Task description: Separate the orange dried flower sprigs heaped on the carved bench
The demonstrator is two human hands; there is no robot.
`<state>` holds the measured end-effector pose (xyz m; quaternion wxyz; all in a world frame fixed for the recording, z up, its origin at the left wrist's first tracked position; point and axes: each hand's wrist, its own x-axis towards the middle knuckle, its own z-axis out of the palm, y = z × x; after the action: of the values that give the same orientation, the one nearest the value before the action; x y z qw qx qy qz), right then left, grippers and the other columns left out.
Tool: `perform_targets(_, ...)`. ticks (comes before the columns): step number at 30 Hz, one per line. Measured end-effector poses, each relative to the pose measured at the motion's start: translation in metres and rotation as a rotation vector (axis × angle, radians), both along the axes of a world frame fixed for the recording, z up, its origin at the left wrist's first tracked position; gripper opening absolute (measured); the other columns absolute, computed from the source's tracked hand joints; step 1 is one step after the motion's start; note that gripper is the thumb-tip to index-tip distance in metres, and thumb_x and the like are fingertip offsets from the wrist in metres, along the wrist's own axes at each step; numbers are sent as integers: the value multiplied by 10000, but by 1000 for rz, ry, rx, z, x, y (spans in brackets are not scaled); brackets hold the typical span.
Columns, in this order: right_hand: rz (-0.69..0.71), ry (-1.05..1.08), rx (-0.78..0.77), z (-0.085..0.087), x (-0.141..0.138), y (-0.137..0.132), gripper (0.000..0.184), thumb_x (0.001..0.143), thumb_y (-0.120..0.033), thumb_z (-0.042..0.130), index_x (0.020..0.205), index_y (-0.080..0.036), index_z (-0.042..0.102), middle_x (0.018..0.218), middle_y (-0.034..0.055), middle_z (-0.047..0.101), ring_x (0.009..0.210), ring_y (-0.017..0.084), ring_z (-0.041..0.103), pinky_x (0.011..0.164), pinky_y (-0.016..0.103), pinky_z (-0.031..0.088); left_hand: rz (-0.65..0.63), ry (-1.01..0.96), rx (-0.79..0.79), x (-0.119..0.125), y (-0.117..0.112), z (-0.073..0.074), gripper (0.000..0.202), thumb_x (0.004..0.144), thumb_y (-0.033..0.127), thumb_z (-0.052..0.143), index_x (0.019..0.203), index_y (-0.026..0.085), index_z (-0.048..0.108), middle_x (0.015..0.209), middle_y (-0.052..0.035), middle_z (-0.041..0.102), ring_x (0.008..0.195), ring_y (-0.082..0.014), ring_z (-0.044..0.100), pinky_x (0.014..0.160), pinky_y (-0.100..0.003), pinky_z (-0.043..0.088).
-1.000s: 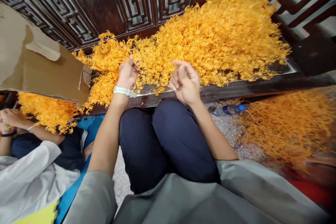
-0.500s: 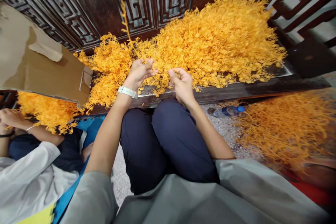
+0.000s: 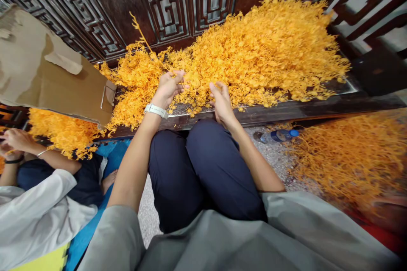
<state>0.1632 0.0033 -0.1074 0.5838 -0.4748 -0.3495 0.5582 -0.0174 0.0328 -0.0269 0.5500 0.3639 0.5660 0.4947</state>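
My left hand (image 3: pixel 167 89), with a pale watch on its wrist, pinches a thin yellow-orange sprig (image 3: pixel 142 36). The sprig's knobbly stem slants up and to the left beyond the fingers; its lower end blends into the yellow behind. A short gap to the right, my right hand (image 3: pixel 222 100) has thumb and fingers apart, and I see nothing between them. Both hands are over the front of a dark bench (image 3: pixel 187 122). Behind them lies a large heap of similar sprigs (image 3: pixel 263 51), with a smaller heap (image 3: pixel 133 89) beside my left hand.
A torn cardboard box (image 3: pixel 73 84) stands at the left. Below it, a co-worker's hands (image 3: pixel 17 139) are near more yellow sprigs (image 3: pixel 60 131). A water bottle (image 3: pixel 280 135) lies on the floor beside a pile of orange stems (image 3: pixel 349 152). A carved wooden panel (image 3: pixel 165 0) rises behind.
My right hand's thumb and fingers have parted from a pinch. The sprig in my left hand now leans further left. The whole view has shifted slightly.
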Motion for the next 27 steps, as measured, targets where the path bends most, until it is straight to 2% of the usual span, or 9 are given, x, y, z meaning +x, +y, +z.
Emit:
perform_targets(2, 101, -25, 38, -4, -1, 0, 732, 715, -864, 791, 1086, -249, 647, 1039, 57, 654, 921, 195, 593, 689, 272, 433, -129, 41, -48, 5, -3, 5, 115, 1012, 180, 708, 923, 186, 637, 719, 23, 666, 521, -98, 700, 517, -196, 505)
perform_targets(4, 182, -84, 189, 2, 0, -6, 636, 777, -840, 778, 941, -237, 664, 864, 19, 623, 787, 172, 541, 678, 286, 411, -198, 62, -53, 8, -5, 7, 112, 1004, 170, 713, 922, 179, 638, 739, 9, 696, 538, -101, 717, 514, -188, 494)
perform_targets(8, 173, -284, 495, 23, 9, -19, 558, 924, -750, 720, 737, -229, 651, 701, 4, 566, 695, 179, 482, 728, 354, 404, -28, 57, -35, 14, -2, 8, 171, 993, 112, 678, 856, 187, 609, 654, 23, 664, 473, -75, 648, 478, -168, 429)
perform_targets(11, 133, -424, 742, 34, 15, -23, 454, 1017, -640, 671, 778, -257, 719, 749, 23, 649, 761, 216, 548, 863, 429, 419, 73, 71, -41, 21, 1, 9, 263, 998, 80, 625, 768, 188, 554, 553, 43, 586, 415, -54, 556, 446, -163, 350)
perform_targets(13, 149, -441, 834, 36, 16, -23, 420, 1043, -602, 649, 793, -274, 732, 747, 23, 664, 741, 223, 554, 865, 450, 424, 88, 106, -7, 27, 2, 12, 288, 1023, 90, 587, 757, 189, 539, 530, 51, 565, 401, -48, 514, 437, -171, 314)
perform_targets(19, 7, -298, 772, 31, 14, -27, 285, 1005, -534, 730, 845, -302, 768, 783, 30, 673, 766, 227, 595, 820, 446, 476, 125, 178, 27, 36, 11, 10, 256, 1052, 144, 598, 804, 193, 562, 558, 44, 584, 457, -61, 521, 470, -187, 315)
perform_targets(23, -141, -193, 628, 36, 17, -41, 350, 986, -629, 711, 863, -302, 729, 774, 39, 614, 697, 217, 572, 728, 432, 501, 256, 151, 119, 22, 20, -2, 153, 995, 202, 746, 921, 213, 613, 616, 39, 584, 531, -97, 534, 523, -214, 382)
perform_targets(25, -187, -218, 547, 37, 18, -43, 340, 996, -658, 669, 989, -323, 723, 834, 46, 610, 696, 215, 573, 729, 439, 526, 258, 124, 134, 13, 19, -8, 172, 974, 262, 798, 959, 220, 631, 614, 43, 561, 524, -95, 495, 527, -218, 390)
perform_targets(27, -168, -224, 472, 32, 16, -38, 408, 976, -651, 679, 1279, -378, 666, 1015, 65, 645, 781, 222, 616, 768, 440, 561, 161, 105, 136, 9, 15, -9, 197, 981, 308, 800, 925, 220, 633, 588, 51, 524, 486, -79, 429, 500, -213, 354)
